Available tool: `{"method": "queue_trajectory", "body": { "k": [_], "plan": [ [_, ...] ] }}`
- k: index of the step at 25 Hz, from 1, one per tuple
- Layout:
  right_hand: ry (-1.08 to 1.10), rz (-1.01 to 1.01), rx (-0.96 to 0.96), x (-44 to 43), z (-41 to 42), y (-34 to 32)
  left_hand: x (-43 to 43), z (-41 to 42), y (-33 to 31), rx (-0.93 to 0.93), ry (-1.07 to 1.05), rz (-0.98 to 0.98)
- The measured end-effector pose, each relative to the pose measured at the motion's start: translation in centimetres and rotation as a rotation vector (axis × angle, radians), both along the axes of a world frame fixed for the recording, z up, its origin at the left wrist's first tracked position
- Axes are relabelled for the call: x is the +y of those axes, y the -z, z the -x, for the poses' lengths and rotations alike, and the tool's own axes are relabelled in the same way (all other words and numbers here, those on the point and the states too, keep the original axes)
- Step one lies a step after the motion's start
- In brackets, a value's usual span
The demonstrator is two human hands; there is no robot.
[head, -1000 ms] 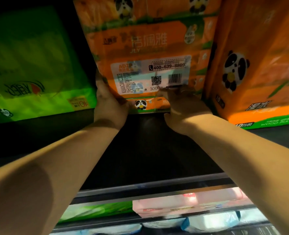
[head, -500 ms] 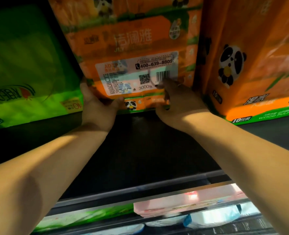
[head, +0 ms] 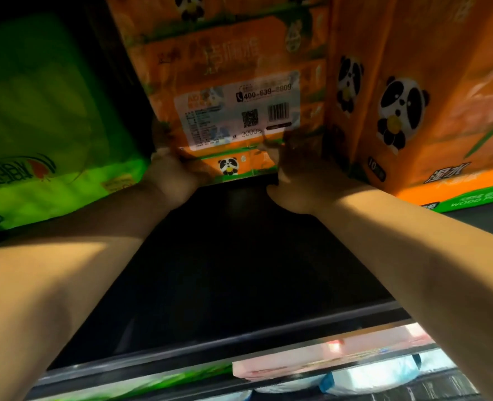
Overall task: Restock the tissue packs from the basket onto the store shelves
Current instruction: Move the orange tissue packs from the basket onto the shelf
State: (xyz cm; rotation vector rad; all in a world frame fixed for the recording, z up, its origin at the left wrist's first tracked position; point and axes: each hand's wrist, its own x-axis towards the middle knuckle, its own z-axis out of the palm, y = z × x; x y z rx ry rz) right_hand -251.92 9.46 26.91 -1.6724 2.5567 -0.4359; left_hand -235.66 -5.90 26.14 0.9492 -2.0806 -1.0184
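**One orange tissue pack (head: 225, 96) is stood on the dark shelf (head: 239, 256) at 12 o'clock, gripped at its bottom corners by both hands.**

Two orange panda-printed packs are counted on this shelf: the gripped one and a second orange pack (head: 413, 111) just beside it at 2 o'clock. One green pack (head: 45, 125) is seen at 9 o'clock, set apart by a dark gap. On the level below, at 6 o'clock, one lower green pack (head: 152, 380), one pink pack (head: 311, 363) and one blue-and-white pack (head: 384, 374) are partly hidden by the shelf's front rail. The left hand (head: 173, 175) is wrapped round the pack's lower left corner. The right hand (head: 300, 175) is closed on the lower right corner, thumb on the front face, fingers blurred against the neighbouring pack.
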Motion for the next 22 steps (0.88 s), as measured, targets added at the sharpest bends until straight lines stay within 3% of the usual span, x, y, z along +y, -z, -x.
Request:
{"method": "queue_trajectory", "body": {
  "k": [2,5,6,8,10,12,16,18,22],
  "plan": [
    [-0.03,-0.052,-0.054,-0.3,0.0,0.2,0.0,-0.7,-0.3,-0.092,-0.029,0.028],
    [-0.062,-0.077,-0.042,-0.6,0.5,0.4,2.2,-1.8,-0.4,-0.149,-0.231,0.243],
    [-0.049,-0.082,-0.053,-0.7,0.5,0.3,3.3,-2.0,-0.5,-0.153,-0.216,0.306],
    [0.002,-0.106,-0.042,-1.2,0.3,0.5,4.5,-2.5,-0.3,-0.347,-0.102,0.41],
    [0.046,-0.128,0.012,-1.7,0.1,0.8,4.5,-2.4,-0.3,-0.58,0.002,0.44],
    [0.069,-0.135,0.081,-1.9,-0.3,0.8,3.7,-2.0,-0.7,-0.689,0.008,0.431],
    [0.12,-0.134,0.113,-1.3,-0.7,1.2,4.3,-1.6,-1.5,-0.748,0.02,0.413],
    [0.132,-0.125,0.095,0.1,-1.2,0.5,5.6,-2.0,-2.1,-0.759,0.041,0.484],
    [0.153,0.071,0.297,6.0,-4.2,-1.0,10.6,-3.9,-2.9,-0.623,0.046,0.696]
  ]
}}
